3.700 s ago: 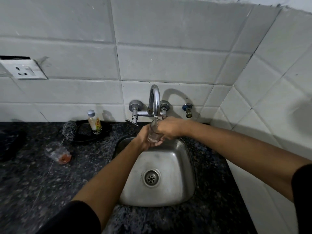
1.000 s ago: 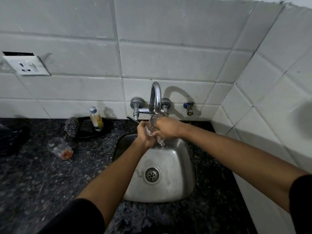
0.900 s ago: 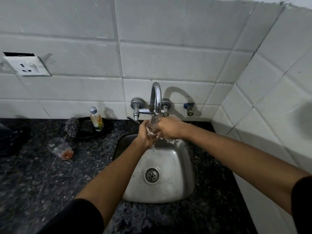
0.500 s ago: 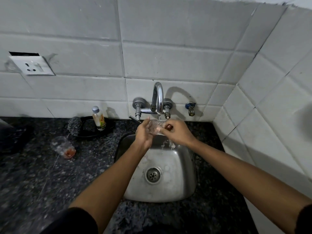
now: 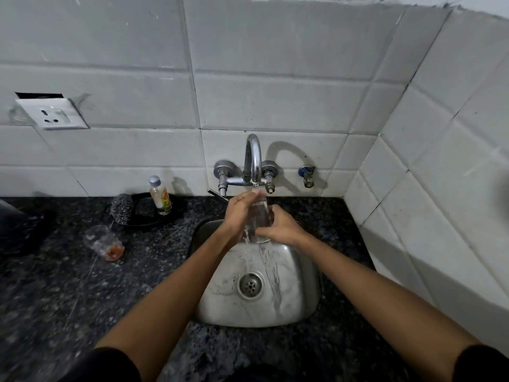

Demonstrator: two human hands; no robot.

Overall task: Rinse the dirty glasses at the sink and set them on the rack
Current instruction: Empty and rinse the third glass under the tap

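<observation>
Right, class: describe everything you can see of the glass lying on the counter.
The glass is small, clear and empty-looking except for an orange-red residue near its base. It lies on its side on the dark speckled counter, left of the sink, in front of a steel scrubber. Neither hand touches it.

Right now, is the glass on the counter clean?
No, the glass on the counter lies left of the sink with orange-red residue in its bottom.

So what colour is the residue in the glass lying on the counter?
Orange-red, pooled in the tipped clear glass on the speckled black counter; head view.
</observation>
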